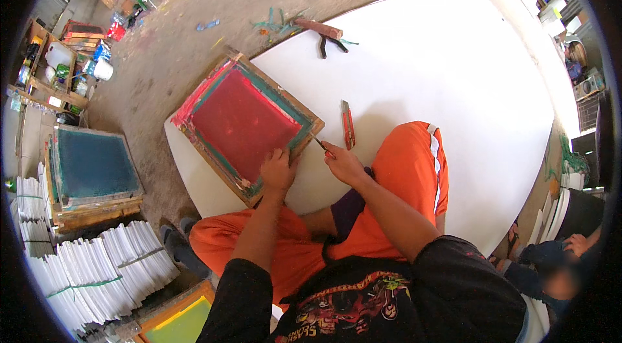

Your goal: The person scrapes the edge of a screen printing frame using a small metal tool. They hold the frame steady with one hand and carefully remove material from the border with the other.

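Observation:
A wooden screen-printing frame point(246, 126) with red-stained mesh and a green border lies tilted in front of me. My left hand point(277, 169) grips its near edge, fingers curled over onto the mesh. In my right hand point(343, 163) is a slim tool point(321, 145) with a thin metal tip and a reddish handle, much like a screwdriver. That tip points at the frame's right corner; whether it touches the wood, I cannot tell. Just right of this hand a red utility knife point(348, 125) rests on the white sheet point(447, 64).
Farther off lie a brown wooden stick point(319, 27) and black-handled pliers point(332, 44), beside green scraps point(277, 24). Stacked frames point(97, 165) and bundled white paper point(107, 272) stand at left. Another person's hand point(575, 244) shows at the lower right edge.

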Motion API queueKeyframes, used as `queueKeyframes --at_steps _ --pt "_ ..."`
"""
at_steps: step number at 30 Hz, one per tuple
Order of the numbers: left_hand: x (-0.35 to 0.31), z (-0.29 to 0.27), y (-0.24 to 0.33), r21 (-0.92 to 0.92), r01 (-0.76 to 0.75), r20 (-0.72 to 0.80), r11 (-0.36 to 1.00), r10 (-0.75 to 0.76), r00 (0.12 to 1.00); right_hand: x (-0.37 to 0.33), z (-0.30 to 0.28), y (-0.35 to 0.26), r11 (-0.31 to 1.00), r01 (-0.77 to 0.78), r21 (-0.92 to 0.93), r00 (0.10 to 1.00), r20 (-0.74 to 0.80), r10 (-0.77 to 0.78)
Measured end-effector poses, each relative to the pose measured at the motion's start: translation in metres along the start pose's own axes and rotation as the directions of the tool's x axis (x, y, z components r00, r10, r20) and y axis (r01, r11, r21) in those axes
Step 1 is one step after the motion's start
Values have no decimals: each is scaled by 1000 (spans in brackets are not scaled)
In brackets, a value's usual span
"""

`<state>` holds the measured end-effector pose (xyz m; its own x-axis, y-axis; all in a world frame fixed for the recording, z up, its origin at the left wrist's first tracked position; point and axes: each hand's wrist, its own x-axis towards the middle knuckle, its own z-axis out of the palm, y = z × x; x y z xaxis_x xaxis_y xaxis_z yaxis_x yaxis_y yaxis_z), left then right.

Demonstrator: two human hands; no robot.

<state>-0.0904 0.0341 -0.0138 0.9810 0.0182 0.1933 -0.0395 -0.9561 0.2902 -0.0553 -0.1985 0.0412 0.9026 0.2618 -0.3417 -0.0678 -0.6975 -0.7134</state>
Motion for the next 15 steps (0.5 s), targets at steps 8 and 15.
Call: queueKeyframes --at_steps 8,15 --pt "2 5 22 99 106 53 989 -112 992 7 -23 -14 988 -20 -154 997 -81 8" --pt "14 0 10 -25 -31 35 999 31 999 6 -16 -15 971 -33 -239 999 -39 24"
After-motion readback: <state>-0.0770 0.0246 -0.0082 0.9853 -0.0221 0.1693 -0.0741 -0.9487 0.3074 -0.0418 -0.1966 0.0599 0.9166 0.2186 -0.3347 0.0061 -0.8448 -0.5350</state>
